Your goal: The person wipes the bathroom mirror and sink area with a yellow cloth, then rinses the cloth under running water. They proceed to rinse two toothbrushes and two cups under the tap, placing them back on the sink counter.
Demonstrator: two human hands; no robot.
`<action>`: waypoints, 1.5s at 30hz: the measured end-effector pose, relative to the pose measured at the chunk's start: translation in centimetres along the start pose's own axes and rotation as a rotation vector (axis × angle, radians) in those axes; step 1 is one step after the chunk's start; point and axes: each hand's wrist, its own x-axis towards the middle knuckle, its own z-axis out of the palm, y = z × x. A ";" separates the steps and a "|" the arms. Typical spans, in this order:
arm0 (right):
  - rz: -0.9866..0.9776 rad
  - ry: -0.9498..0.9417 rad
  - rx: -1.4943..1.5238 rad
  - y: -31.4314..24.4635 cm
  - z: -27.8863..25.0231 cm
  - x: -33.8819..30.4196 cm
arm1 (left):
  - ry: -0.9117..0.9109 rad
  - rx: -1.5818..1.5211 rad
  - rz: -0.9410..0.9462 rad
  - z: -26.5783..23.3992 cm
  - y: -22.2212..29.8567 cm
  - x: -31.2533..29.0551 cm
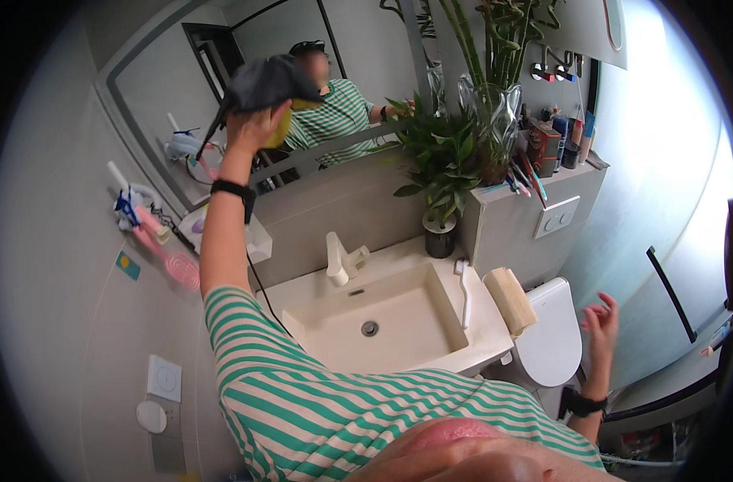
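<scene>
My left hand [258,127] is raised at the far left and closed around a dark grey cloth [272,83] with a yellow part showing beneath it. The cloth is in front of the mirror [153,76]; whether it presses on the glass, I cannot tell. Part of the reflection is hidden behind it. Low on the right, my right hand [601,328] hangs in the air beside the toilet [548,337], its fingers loosely bent and apart, holding nothing. Each wrist wears a black band.
Below the mirror is a cream sink [326,333] with a faucet [341,259]. A white brush [464,293] lies on its right rim, near a leafy potted plant [440,161]. Bottles and a glass vase [495,120] crowd the ledge. Pink brushes [180,270] hang on the left wall.
</scene>
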 end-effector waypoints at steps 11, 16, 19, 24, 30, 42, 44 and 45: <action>-0.038 0.491 -0.179 -0.3 -18.1 3.6 | -0.186 -0.167 -0.299 20.5 5.0 17.7; -0.041 0.451 -0.115 1.3 -17.3 6.4 | -0.541 -0.680 0.266 25.1 17.3 14.9; -0.030 0.447 -0.096 2.1 -17.6 6.8 | -0.334 -0.999 0.391 26.5 18.5 13.2; -0.022 0.530 -0.122 2.1 -21.1 7.4 | -0.036 -0.735 0.132 30.3 8.6 24.8; -0.003 0.569 -0.123 3.6 -23.2 7.4 | 0.025 0.083 0.152 36.2 2.2 34.7; 0.052 0.634 -0.199 1.9 -25.8 4.9 | -0.273 0.836 0.481 44.3 -4.8 35.7; 0.025 0.609 -0.177 1.9 -25.6 5.5 | -0.122 0.416 0.141 41.1 -5.0 35.3; 0.036 0.609 -0.196 2.0 -25.5 5.6 | -0.045 0.205 -0.026 38.7 -5.5 35.0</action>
